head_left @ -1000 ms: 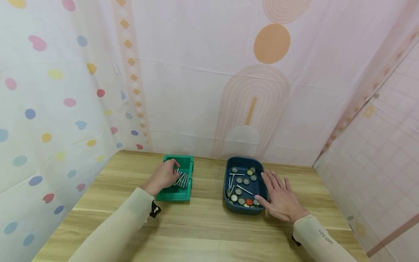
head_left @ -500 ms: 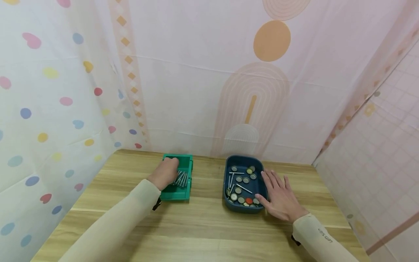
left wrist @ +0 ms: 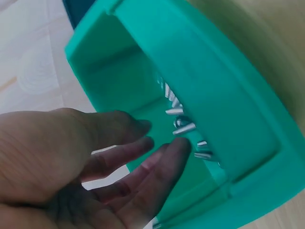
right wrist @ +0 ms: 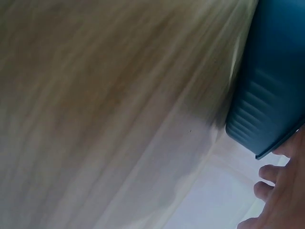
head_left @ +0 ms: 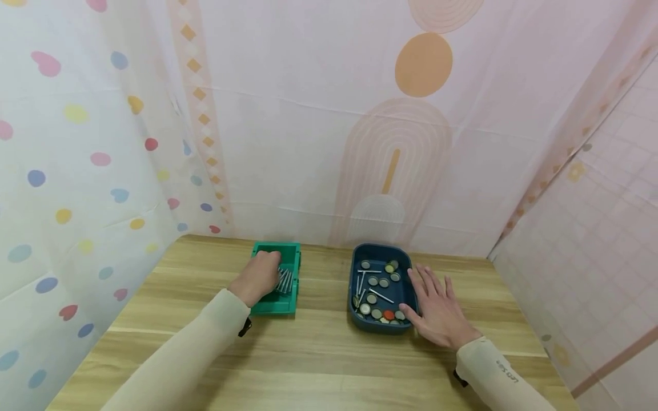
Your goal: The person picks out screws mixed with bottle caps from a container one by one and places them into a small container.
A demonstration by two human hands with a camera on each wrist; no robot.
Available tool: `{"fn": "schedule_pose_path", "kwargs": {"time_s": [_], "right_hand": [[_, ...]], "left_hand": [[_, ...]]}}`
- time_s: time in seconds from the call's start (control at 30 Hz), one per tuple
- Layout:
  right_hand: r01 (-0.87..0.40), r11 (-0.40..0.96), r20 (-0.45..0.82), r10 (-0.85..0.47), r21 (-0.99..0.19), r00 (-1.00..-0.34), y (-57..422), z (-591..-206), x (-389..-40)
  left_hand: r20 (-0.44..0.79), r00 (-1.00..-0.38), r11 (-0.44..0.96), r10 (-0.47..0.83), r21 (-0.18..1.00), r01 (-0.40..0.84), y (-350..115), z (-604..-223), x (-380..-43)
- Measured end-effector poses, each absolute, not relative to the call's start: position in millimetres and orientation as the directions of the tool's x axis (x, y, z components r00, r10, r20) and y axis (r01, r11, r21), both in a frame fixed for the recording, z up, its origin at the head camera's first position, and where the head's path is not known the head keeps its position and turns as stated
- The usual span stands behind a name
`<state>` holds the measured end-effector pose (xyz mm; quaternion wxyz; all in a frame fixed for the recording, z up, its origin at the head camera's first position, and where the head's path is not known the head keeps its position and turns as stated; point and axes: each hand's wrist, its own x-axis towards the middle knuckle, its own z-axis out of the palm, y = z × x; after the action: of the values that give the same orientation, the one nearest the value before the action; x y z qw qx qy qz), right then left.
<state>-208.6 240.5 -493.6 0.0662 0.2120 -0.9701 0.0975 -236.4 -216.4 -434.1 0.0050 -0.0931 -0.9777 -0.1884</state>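
My left hand (head_left: 259, 277) reaches over the left side of the green bin (head_left: 273, 307). In the left wrist view its thumb and bent fingers (left wrist: 167, 164) are apart, with nothing visible between them. Several silver nails (head_left: 285, 281) lie bunched in the bin beside the hand; their ends show just past the fingertips in the left wrist view. My right hand (head_left: 434, 308) lies spread at the right side of the dark blue box (head_left: 382, 327), fingertips and thumb at its rim. That box holds loose nails (head_left: 381, 295) and several bottle caps (head_left: 365, 309), one of them orange-red.
Both containers stand on a wood-grain table (head_left: 319, 354), with a strip of tabletop between them. A patterned cloth (head_left: 288, 148) hangs behind the table, and more cloth hangs at both sides.
My left hand has turned and shifted over the bin, hiding the fingers that showed above the nails a second ago. The right hand keeps its place at the blue box.
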Motion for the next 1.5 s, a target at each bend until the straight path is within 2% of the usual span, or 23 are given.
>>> {"fn": "schedule_pose_path", "kwargs": {"time_s": [0.4, 0.73, 1.03, 1.5], "right_hand": [[-0.422, 0.888, 0.161, -0.397, -0.182, -0.904, 236, -497, -208], [-0.42, 0.885, 0.164, -0.393, -0.199, -0.905, 234, -499, -210], [-0.418, 0.884, 0.163, -0.39, -0.208, -0.906, 233, -498, -210], [-0.422, 0.886, 0.169, -0.394, -0.192, -0.904, 229, -501, -212]], "left_hand": [[0.265, -0.952, 0.905, 0.153, 0.35, 0.243, -182, -423, -217], [0.383, -0.875, 0.873, 0.296, 0.263, 0.411, -140, -414, -211], [0.282, -0.89, 0.874, 0.359, 0.233, 0.426, -107, -413, -216], [0.14, -0.867, 0.855, 0.479, 0.149, 0.497, -69, -413, -223]]}}
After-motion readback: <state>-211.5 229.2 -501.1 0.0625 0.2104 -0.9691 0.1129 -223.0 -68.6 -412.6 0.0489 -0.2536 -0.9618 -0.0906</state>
